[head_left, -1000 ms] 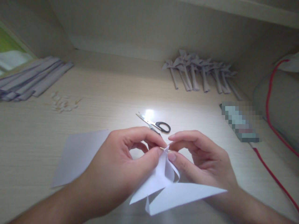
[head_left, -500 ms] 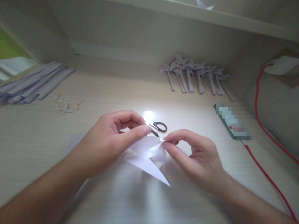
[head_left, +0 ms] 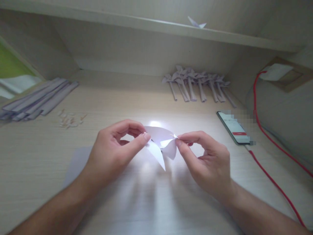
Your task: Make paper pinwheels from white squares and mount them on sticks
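Both of my hands hold a small white folded paper piece (head_left: 160,143) just above the wooden desk (head_left: 49,130). My left hand (head_left: 114,150) pinches its left edge between thumb and forefinger. My right hand (head_left: 202,156) pinches the gathered corners at its right end. A pointed flap of the paper hangs down between the hands. Under my left wrist lies a flat white paper sheet (head_left: 78,163), partly hidden by the arm. The scissors seen earlier are hidden behind the paper.
A row of several finished paper pinwheels (head_left: 195,83) lies at the back. Folded paper strips (head_left: 36,99) are stacked at the far left, with small scraps (head_left: 69,119) nearby. A phone (head_left: 233,127) on a red cable (head_left: 274,182) lies at the right. A shelf (head_left: 156,24) runs overhead.
The paper has been raised and turned, and its long flaps now look shorter. My left hand shifted to the paper's left edge. The view tilted up, and the scissors went out of sight.
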A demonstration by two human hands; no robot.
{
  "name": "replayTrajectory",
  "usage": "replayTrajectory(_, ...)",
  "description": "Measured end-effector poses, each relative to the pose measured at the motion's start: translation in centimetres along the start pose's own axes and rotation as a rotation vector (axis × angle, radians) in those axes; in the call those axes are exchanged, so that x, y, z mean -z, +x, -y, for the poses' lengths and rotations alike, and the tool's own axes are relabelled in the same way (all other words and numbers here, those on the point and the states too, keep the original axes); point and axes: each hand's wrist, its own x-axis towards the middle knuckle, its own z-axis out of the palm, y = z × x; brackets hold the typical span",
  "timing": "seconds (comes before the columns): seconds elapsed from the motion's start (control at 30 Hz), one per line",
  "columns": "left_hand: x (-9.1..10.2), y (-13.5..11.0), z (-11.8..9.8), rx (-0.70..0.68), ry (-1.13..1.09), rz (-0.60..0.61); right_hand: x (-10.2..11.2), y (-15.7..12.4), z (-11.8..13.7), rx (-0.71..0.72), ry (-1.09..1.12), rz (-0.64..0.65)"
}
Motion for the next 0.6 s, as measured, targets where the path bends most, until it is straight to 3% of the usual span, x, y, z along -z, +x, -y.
replayTrajectory(0.2,-0.3,0.1,-0.1,0.052,0.042,0.105,-0.1,0.2,-0.2,0.001,-0.049,-0.029)
replayTrajectory(0.6,-0.9,-1.1,0.7,-0.261,0.375,0.014,-0.1,0.0,0.2,0.038,0.083,0.147)
